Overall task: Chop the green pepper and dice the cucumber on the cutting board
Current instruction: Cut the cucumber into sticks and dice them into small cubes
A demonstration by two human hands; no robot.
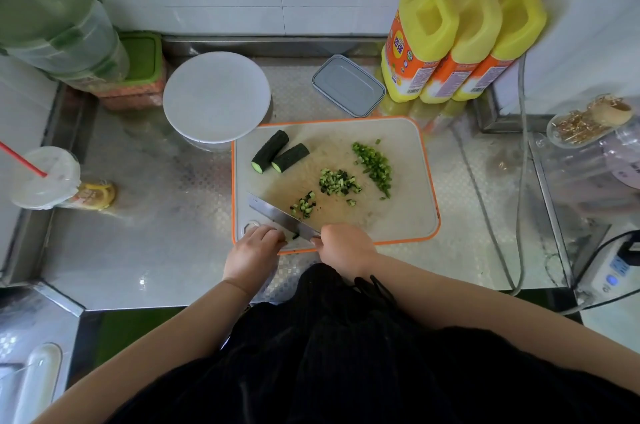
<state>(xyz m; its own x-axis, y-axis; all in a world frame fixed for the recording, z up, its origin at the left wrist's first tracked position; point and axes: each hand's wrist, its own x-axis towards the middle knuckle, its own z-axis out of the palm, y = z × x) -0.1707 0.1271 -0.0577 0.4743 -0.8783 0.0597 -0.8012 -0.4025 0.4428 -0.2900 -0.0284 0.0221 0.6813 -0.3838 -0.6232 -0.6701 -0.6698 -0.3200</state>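
A: Log entry, head view. Landmark is the cutting board [408, 216] on the steel surface [145, 233]. At the board's near edge my right hand [346, 247] is wrapped round the handle of the knife [277, 212], blade angled toward the board's left side. My left hand [254, 250], fingers curled, pins a cucumber piece [295, 236] against the blade.

B: Where's the rest?

A: Two uncut cucumber sections [278, 156] lie at the board's far left. Diced cucumber [337, 181] sits mid-board, with a smaller heap just beside the blade. Chopped green pepper [373, 164] runs along the right of centre.

B: Advice for the cut?

A: I'd keep the left fingertips tucked back, knuckles guiding the blade, and use short even strokes for matching dice.

B: Anything unclear?

A: The held piece is mostly hidden under fingers and blade, so I can't tell how much remains. The knife handle is covered entirely.
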